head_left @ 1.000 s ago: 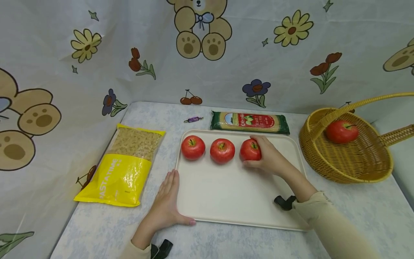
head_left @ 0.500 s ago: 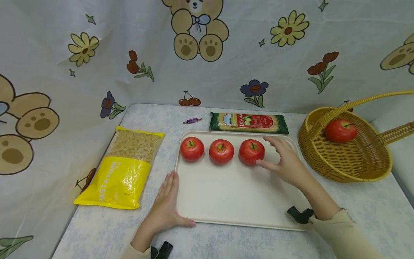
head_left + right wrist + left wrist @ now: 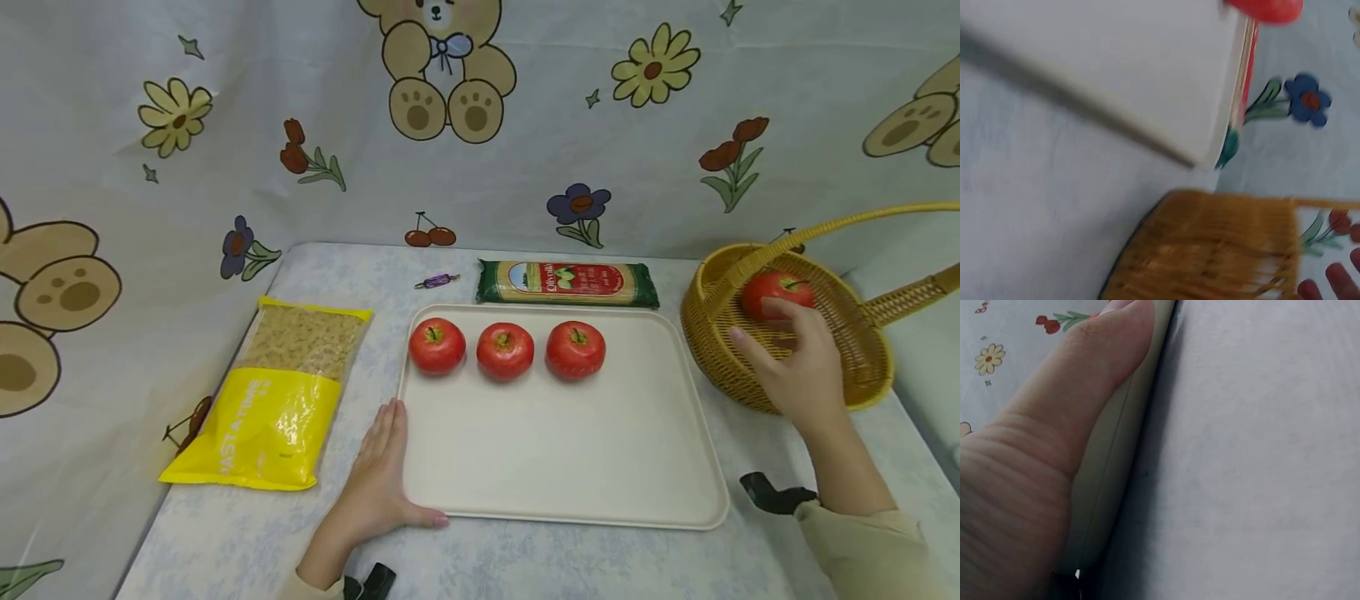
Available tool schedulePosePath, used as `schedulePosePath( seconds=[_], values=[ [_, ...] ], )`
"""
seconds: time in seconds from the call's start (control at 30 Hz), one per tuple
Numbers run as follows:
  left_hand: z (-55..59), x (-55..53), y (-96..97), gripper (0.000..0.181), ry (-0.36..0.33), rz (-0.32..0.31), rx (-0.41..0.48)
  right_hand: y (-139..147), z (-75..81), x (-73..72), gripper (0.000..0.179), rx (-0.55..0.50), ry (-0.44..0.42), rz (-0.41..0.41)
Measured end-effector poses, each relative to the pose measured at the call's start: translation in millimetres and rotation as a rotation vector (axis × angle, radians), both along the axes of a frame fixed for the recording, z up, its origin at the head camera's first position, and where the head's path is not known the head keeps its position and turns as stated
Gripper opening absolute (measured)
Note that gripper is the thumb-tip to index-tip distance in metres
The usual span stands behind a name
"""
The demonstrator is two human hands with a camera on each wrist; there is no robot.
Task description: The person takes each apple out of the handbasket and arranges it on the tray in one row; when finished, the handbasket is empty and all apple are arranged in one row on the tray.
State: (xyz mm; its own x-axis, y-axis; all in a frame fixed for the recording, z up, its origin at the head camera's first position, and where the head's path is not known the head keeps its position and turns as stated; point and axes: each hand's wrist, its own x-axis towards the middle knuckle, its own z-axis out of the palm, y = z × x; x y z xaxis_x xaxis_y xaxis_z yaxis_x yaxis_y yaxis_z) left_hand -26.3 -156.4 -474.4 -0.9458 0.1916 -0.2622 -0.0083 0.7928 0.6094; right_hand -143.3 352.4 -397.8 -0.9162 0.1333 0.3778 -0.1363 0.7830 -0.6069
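Three red apples stand in a row along the far side of the white tray (image 3: 562,454): a left apple (image 3: 437,345), a middle apple (image 3: 506,351) and a right apple (image 3: 575,349). Another apple (image 3: 778,292) lies inside the yellow wicker basket (image 3: 705,358). Over the basket, my right hand (image 3: 806,371) has thumb and fingers spread, its fingertips overlapping that apple's lower edge in the head view. Straight fingers of my left hand (image 3: 375,479) lie along the tray's left side. Its thumb (image 3: 1094,362) rests against the tray's front edge (image 3: 1107,469) in the left wrist view.
A yellow pasta bag (image 3: 277,417) lies left of the tray. Behind the tray are a green-ended pasta packet (image 3: 566,283) and a small purple-wrapped candy (image 3: 437,281). The basket's tall handle (image 3: 832,225) arches up at the right. A printed curtain hangs behind the table.
My right hand has let go of the right apple on the tray and moved right, over the basket. My left hand stays at the tray's corner.
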Motion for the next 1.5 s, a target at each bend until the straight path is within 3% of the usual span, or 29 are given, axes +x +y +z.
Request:
schedulePosePath(
  seconds=[0.13,0.27,0.4,0.63,0.73,1.03,1.5],
  values=[
    [-1.2,1.1,-0.4,0.167,0.021,0.001,0.002,23,-7.4,-17.6,0.071,-0.015,-0.129,-0.109],
    [-2.2,1.0,-0.7,0.167,0.033,-0.001,0.004,35,-13.4,-33.2,0.083,-0.056,-0.250,-0.160],
    [-2.6,0.3,-0.9,0.167,0.032,0.000,0.005,45,-20.0,-47.9,0.091,-0.110,-0.310,-0.199],
    [-3.0,0.2,-1.2,0.167,0.039,-0.001,0.012,57,-23.6,-64.5,0.103,-0.188,-0.442,-0.337],
    [-3.3,0.1,-1.8,0.167,0.041,-0.001,0.015,61,-23.4,-69.6,0.106,-0.180,-0.499,-0.347],
    [-4.2,-0.2,-2.5,0.166,0.068,-0.005,0.033,70,-30.4,-81.0,0.107,-0.136,-0.517,-0.309],
    [-6.0,-0.5,-2.9,0.167,0.069,0.000,0.036,67,-29.7,-83.6,0.109,-0.278,-0.556,-0.339]
  ],
)
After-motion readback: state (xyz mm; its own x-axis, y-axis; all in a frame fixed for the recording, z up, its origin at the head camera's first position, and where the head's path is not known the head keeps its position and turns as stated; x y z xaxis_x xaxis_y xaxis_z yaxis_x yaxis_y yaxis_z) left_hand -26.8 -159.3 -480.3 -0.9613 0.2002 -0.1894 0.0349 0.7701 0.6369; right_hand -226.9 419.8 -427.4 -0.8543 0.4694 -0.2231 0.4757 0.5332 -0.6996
